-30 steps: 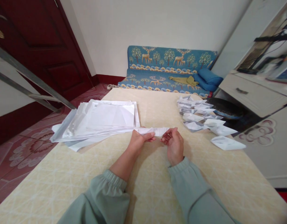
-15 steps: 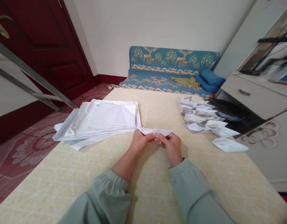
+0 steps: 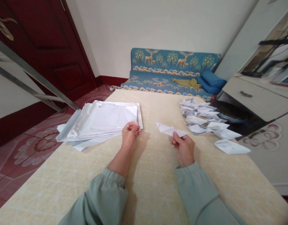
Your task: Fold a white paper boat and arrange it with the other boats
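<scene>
The right hand (image 3: 185, 150) is gripping a folded paper (image 3: 166, 129) over the worktop (image 3: 155, 181); the left hand (image 3: 129, 136) is curling its fingers, hold unclear, by the left-edge paper stack (image 3: 111, 117), whose mark (image 3: 99, 106) is staying unreadable. Paper boats (image 3: 231, 147) are lining the right edge.

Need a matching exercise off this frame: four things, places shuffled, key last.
Things:
1. folded strip of paper
2. stack of sheets
3. group of folded paper shapes
4. deer-patterned seat

Places:
A. on the table, right side
B. beyond the table's far edge
C. in the right hand
D. on the table, left side

Pairs: 1-C, 2-D, 3-A, 4-B
</scene>
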The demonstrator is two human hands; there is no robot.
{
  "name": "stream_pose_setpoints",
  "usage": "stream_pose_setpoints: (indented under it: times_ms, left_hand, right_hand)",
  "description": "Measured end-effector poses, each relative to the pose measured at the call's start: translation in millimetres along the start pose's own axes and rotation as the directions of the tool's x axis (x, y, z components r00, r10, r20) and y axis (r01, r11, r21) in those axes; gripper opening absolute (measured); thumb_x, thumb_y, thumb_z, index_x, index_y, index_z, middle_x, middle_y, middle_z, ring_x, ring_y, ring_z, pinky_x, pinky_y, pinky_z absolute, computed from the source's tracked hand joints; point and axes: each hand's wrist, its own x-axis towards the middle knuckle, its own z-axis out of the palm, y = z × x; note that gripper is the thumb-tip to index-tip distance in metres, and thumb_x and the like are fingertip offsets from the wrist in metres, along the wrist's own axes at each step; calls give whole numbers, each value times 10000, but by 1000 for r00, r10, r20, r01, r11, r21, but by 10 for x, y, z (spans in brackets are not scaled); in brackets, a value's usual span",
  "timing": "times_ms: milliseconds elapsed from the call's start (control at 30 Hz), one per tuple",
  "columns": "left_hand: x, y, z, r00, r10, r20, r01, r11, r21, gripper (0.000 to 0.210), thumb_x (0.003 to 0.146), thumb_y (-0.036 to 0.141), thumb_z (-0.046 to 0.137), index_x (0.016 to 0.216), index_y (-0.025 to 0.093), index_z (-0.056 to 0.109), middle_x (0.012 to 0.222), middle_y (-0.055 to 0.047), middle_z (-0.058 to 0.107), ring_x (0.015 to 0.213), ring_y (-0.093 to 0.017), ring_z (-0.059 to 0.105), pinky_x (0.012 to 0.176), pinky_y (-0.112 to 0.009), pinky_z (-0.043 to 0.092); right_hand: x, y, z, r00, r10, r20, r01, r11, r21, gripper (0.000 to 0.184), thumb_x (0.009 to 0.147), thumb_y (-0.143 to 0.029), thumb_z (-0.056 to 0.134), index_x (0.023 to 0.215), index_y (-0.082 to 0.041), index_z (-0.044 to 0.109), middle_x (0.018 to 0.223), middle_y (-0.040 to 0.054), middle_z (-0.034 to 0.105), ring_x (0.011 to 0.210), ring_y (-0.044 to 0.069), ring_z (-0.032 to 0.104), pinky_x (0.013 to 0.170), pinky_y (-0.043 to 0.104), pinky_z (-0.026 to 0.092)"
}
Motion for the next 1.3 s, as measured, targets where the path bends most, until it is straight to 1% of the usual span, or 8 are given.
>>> stream_pose_setpoints:
  times_ms: [133, 233, 333, 533, 933, 1133, 1200, 1300]
  left_hand:
    - [-178, -78, 144, 953, -53, 300, -10, 979, 204, 410, 582, 329, 775, 916, 164, 605, 667, 23, 607, 547, -98, 571, 453, -181, 435]
    - [-247, -137, 211, 911, -110, 398, -37, 938, 344, 350, 590, 350, 772, 818, 114, 651, 557, 2, 611, 469, -94, 536, 441, -192, 423]
    - [-228, -166, 206, 940, -98, 325, -31, 928, 371, 300, 642, 388, 731, 703, 106, 651, 477, -5, 599, 415, -95, 525, 433, -199, 420]
    - [-192, -181, 189, 988, -37, 148, -7, 957, 290, 357, 696, 474, 658, 691, 120, 615, 452, -6, 604, 388, -119, 554, 415, -213, 442]
    - [-231, -195, 187, 985, -28, 170, 1, 988, 156, 466, 749, 580, 555, 629, 130, 556, 457, -29, 606, 375, -139, 568, 374, -213, 430]
    - [-251, -169, 196, 978, -39, 204, -2, 980, 201, 457, 740, 572, 570, 611, 135, 547, 431, -23, 589, 371, -143, 567, 380, -216, 439]
    - [-243, -172, 185, 978, -30, 204, -13, 979, 204, 458, 743, 571, 568, 610, 134, 549, 436, -24, 591, 378, -142, 570, 386, -216, 442]
    - [-224, -182, 171, 983, -8, 185, -29, 980, 195, 453, 755, 566, 557, 636, 129, 565, 454, -23, 597, 399, -139, 579, 406, -215, 454]
  right_hand:
    - [-104, 74, 72, 986, 22, 165, -3, 993, -118, 263, 611, -351, 773, 685, -141, 633, 454, -41, 544, 405, 82, 474, 411, 205, 356]
    - [-147, 130, 90, 958, 61, 280, -4, 980, -200, 265, 639, -370, 755, 713, -144, 638, 471, -28, 571, 420, 100, 499, 404, 205, 332]
    - [-138, 163, 72, 957, 38, 287, 37, 968, -250, 260, 653, -378, 745, 687, -147, 630, 472, -16, 587, 421, 109, 509, 404, 208, 323]
    - [-114, 191, 64, 962, -77, 263, 143, 959, -244, 278, 698, -376, 715, 574, -146, 617, 483, 6, 611, 439, 108, 520, 465, 227, 384]
    - [-158, 148, 118, 948, 7, 318, 2, 1000, -28, 323, 760, -446, 623, 625, -153, 639, 538, 22, 635, 407, 132, 552, 427, 251, 427]
    - [-136, 163, 116, 972, 60, 229, -51, 998, -42, 376, 798, -485, 527, 650, -155, 631, 505, 25, 609, 400, 158, 549, 399, 273, 421]
    - [-124, 165, 104, 980, 1, 201, 24, 993, -118, 345, 795, -464, 549, 633, -165, 611, 481, 1, 579, 416, 142, 534, 419, 255, 414]
    - [-127, 135, 91, 959, -203, 197, 245, 944, -222, 287, 787, -406, 601, 629, -167, 608, 502, -15, 564, 493, 119, 524, 509, 234, 425]
